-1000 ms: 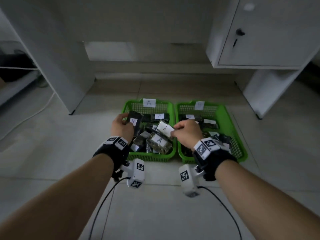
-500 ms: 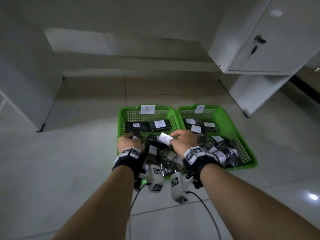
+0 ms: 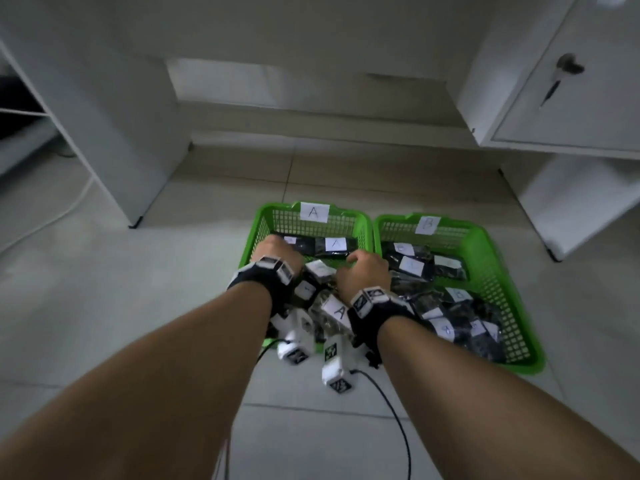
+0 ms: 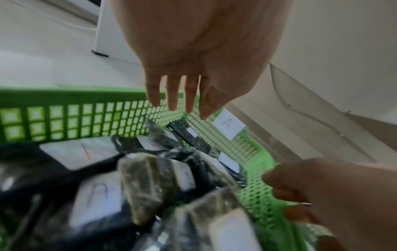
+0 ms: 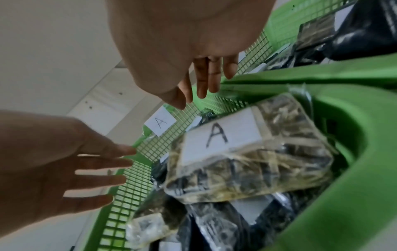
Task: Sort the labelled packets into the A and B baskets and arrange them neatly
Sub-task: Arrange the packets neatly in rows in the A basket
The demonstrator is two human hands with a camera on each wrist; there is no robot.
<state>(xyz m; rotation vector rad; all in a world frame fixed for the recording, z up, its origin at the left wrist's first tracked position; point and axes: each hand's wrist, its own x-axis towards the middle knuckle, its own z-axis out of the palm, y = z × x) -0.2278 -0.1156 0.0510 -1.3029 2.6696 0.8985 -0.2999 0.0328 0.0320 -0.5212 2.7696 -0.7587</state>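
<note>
Two green baskets stand side by side on the floor: basket A (image 3: 254,233) on the left and basket B (image 3: 495,271) on the right, each with a paper letter tag on its back wall. Dark packets with white labels lie in both. Both hands hover low over basket A. My left hand (image 3: 277,249) (image 4: 178,105) has straight fingers and holds nothing. My right hand (image 3: 362,266) (image 5: 206,84) is also empty, its fingers loosely extended. A clear packet marked A (image 5: 247,152) (image 3: 334,311) lies on the pile under my wrists. A flat row of packets (image 3: 336,244) lines the back of basket A.
White cabinets stand at the left (image 3: 114,133) and right (image 3: 571,98), with a low recess between them behind the baskets. Tiled floor (image 3: 138,306) surrounds the baskets. Cables (image 3: 391,403) trail from the wrist cameras toward me.
Each hand held a labelled packet above basket A. Both hands have moved forward and down into the basket and let the packets go; their fingers are now straight.
</note>
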